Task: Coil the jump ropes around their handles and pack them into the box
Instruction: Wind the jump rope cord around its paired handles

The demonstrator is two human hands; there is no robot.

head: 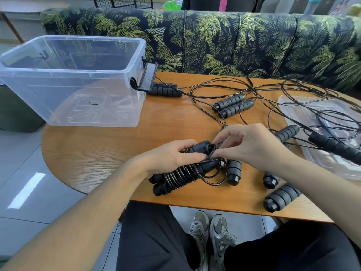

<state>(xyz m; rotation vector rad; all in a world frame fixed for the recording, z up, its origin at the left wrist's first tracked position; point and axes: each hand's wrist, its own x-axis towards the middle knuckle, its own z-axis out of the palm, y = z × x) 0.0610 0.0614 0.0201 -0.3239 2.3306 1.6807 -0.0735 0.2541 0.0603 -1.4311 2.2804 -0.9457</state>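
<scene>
A rounded wooden table (109, 151) stands before a palm-print sofa (234, 40). At its near edge, the left hand (172, 159) clasps a pair of black foam handles wound with dark cord (179, 177), while the right hand (252, 147) pinches the cord's loose end at the handle tips. Tucking that end under a tight turn should stop it unwinding. The clear plastic box (74, 79) sits empty, far left.

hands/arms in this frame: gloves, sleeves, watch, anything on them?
Nothing worn. Left hand and right hand are bare: no gloves, rings or tape visible. Both forearms are bare as far as the picture's edge, so no sleeves show, and no watch or band at either wrist. Fingernails look short and unpainted. No markers or cables attached.
</scene>
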